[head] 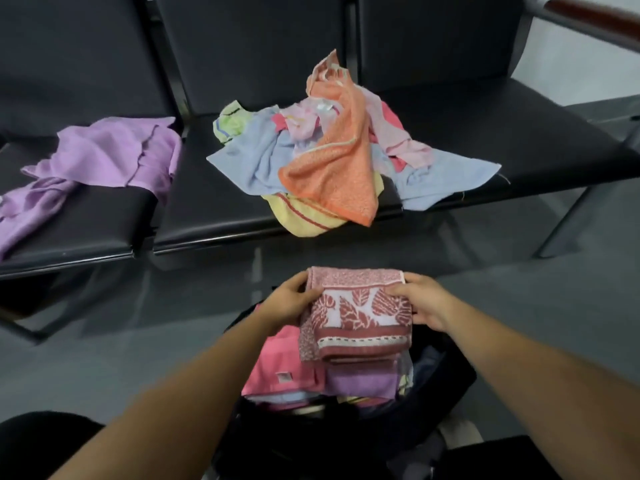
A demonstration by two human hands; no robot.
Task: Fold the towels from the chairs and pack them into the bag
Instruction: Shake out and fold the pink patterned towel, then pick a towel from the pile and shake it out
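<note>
Bench [214, 216] of linked black seats across the upper half, from 9 to 3 o'clock, over grey floor [519, 306]. On its middle seat, at 12 o'clock, loose heap of towels [263, 157]: orange towel [332, 161] draped on top, pale blue, pink and green ones beneath, yellow striped towel [301, 218] hanging over the front edge. On the left seat, at 10 o'clock, crumpled purple towel [104, 161], apart from the heap. At 6 o'clock, close to the viewer, open dark bag [450, 372] on the floor, holding folded pink towel [280, 362] on the left and folded lilac towel [360, 379] just beside it. Over the bag's mouth, just above those two, folded red leaf-patterned towel [360, 317], gripped from both sides: left hand [287, 303] curled round its left edge, right hand [422, 303] curled round its right edge.
</note>
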